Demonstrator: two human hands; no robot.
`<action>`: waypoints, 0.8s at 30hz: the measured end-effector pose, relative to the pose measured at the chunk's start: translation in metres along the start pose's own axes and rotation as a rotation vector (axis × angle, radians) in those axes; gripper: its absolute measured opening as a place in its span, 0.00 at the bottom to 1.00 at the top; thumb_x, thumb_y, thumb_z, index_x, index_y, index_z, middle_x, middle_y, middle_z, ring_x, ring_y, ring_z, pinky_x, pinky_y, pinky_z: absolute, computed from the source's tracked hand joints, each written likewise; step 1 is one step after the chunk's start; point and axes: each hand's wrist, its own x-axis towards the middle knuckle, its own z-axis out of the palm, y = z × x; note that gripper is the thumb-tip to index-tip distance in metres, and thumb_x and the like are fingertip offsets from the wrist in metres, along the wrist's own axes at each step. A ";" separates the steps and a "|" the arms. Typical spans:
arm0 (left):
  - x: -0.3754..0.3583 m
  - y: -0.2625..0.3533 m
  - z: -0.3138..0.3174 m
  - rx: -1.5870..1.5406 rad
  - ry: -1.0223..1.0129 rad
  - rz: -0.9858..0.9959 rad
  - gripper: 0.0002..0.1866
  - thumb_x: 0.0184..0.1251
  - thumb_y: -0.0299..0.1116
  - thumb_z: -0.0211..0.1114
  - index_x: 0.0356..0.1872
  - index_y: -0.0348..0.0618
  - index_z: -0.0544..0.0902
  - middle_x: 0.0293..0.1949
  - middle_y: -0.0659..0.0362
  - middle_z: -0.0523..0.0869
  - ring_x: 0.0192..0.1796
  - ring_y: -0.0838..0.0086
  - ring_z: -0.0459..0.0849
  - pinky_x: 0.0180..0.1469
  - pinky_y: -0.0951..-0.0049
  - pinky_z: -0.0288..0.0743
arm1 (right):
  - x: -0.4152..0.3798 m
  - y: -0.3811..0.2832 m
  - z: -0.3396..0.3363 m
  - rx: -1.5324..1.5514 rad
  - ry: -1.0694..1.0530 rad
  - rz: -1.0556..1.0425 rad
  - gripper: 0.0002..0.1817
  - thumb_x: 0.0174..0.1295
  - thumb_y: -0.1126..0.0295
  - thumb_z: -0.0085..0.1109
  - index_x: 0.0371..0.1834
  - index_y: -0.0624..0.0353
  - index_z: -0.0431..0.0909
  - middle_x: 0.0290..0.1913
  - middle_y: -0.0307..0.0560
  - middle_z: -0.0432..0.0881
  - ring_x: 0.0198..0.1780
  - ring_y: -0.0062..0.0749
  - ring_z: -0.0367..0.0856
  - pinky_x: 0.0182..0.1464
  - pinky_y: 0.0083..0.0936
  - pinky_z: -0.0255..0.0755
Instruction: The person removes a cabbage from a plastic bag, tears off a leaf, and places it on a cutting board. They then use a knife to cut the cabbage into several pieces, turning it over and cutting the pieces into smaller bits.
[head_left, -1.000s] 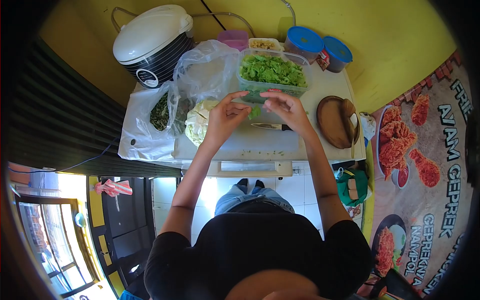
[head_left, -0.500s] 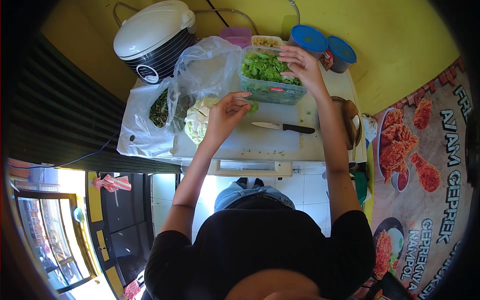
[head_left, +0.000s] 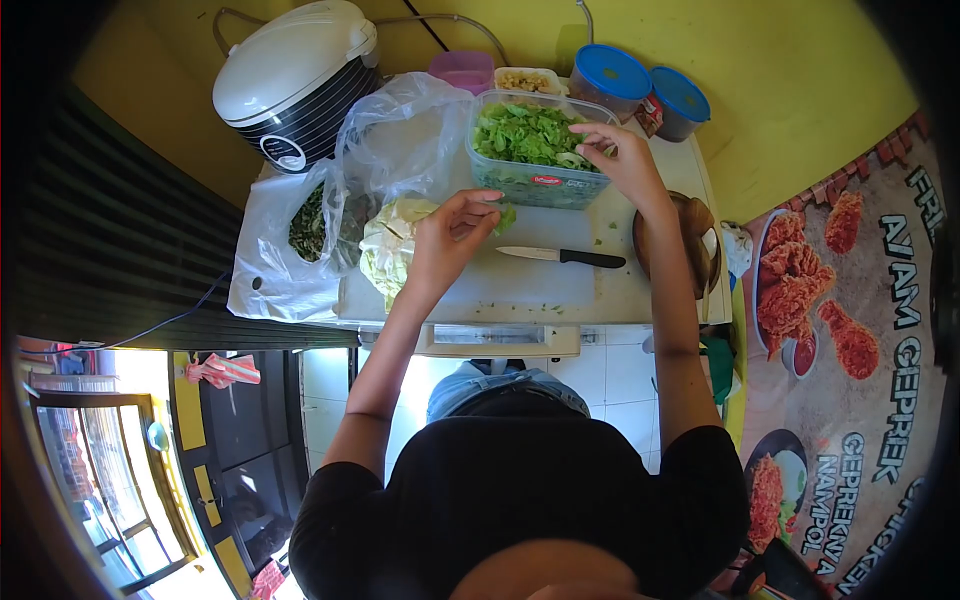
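Observation:
A clear plastic container [head_left: 543, 185] full of cut green leaves [head_left: 535, 134] stands at the back of the table. Over its right side is my right hand [head_left: 615, 160], its fingers bent at the leaves; whether they pinch any is too small to tell. My left hand [head_left: 456, 235] holds a small green leaf piece [head_left: 506, 217] at its fingertips, in front of the container. Left of that hand lies a pale cabbage [head_left: 386, 250]. A knife [head_left: 563, 256] with a black handle rests on the white cutting board [head_left: 520, 286], its blade pointing left.
A rice cooker [head_left: 298, 80] and a plastic bag [head_left: 400, 140] with dark leaves [head_left: 310, 225] are at the left. Behind stand a pink tub [head_left: 464, 70], a small food tub [head_left: 528, 82] and two blue-lidded containers [head_left: 612, 72]. A brown bowl [head_left: 648, 248] sits at the right.
My right hand has come down and nearer over the container's right side. My left hand stays nearly in place with the leaf piece. The view has shifted slightly.

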 end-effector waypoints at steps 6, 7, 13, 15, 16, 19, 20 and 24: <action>-0.022 -0.001 0.015 0.064 -0.062 -0.010 0.14 0.65 0.22 0.61 0.52 0.37 0.79 0.39 0.55 0.86 0.44 0.75 0.86 0.52 0.74 0.79 | -0.063 -0.029 0.011 0.169 -0.322 0.152 0.18 0.55 0.71 0.67 0.50 0.56 0.82 0.32 0.46 0.81 0.33 0.29 0.78 0.37 0.24 0.73; -0.027 -0.005 0.020 0.063 -0.056 -0.007 0.14 0.65 0.22 0.61 0.52 0.37 0.79 0.39 0.55 0.86 0.44 0.75 0.86 0.52 0.74 0.79 | -0.076 -0.021 0.017 0.167 -0.326 0.146 0.18 0.55 0.71 0.67 0.50 0.56 0.82 0.32 0.46 0.81 0.33 0.29 0.78 0.37 0.24 0.73; -0.045 -0.052 0.038 0.143 -0.024 -0.024 0.14 0.62 0.21 0.62 0.50 0.38 0.80 0.38 0.51 0.85 0.41 0.68 0.87 0.48 0.72 0.80 | -0.122 0.018 0.036 -0.102 -0.212 0.125 0.17 0.54 0.67 0.69 0.44 0.62 0.79 0.38 0.50 0.78 0.39 0.39 0.79 0.40 0.31 0.74; -0.048 -0.061 0.039 0.315 0.043 0.052 0.17 0.60 0.21 0.63 0.51 0.38 0.79 0.41 0.50 0.83 0.41 0.65 0.85 0.44 0.71 0.79 | -0.128 0.019 0.037 -0.110 -0.160 0.167 0.16 0.54 0.66 0.68 0.41 0.63 0.78 0.37 0.52 0.78 0.39 0.41 0.79 0.42 0.32 0.74; -0.050 -0.062 0.040 0.313 0.042 0.048 0.17 0.60 0.21 0.63 0.51 0.38 0.79 0.41 0.50 0.83 0.41 0.65 0.85 0.44 0.71 0.79 | -0.132 0.020 0.039 -0.109 -0.164 0.171 0.16 0.54 0.66 0.68 0.41 0.63 0.78 0.37 0.52 0.78 0.39 0.41 0.79 0.42 0.32 0.74; -0.049 -0.065 0.043 0.400 0.120 0.020 0.19 0.58 0.23 0.65 0.52 0.41 0.79 0.43 0.50 0.82 0.45 0.63 0.83 0.46 0.69 0.77 | -0.137 0.007 0.042 -0.074 -0.121 0.143 0.16 0.57 0.66 0.66 0.44 0.62 0.76 0.35 0.53 0.79 0.37 0.42 0.79 0.42 0.32 0.73; -0.049 -0.070 0.044 0.452 0.180 0.156 0.21 0.58 0.23 0.65 0.54 0.42 0.77 0.47 0.49 0.80 0.48 0.60 0.80 0.49 0.66 0.76 | -0.140 -0.002 0.040 -0.038 -0.166 0.250 0.16 0.58 0.66 0.64 0.46 0.61 0.75 0.34 0.52 0.79 0.36 0.41 0.79 0.41 0.32 0.73; -0.051 -0.070 0.044 0.471 0.245 0.238 0.26 0.57 0.24 0.66 0.59 0.41 0.72 0.51 0.47 0.78 0.53 0.55 0.77 0.55 0.61 0.72 | -0.147 -0.037 0.041 0.053 -0.251 0.425 0.16 0.62 0.67 0.61 0.50 0.60 0.72 0.29 0.50 0.78 0.31 0.39 0.79 0.37 0.32 0.72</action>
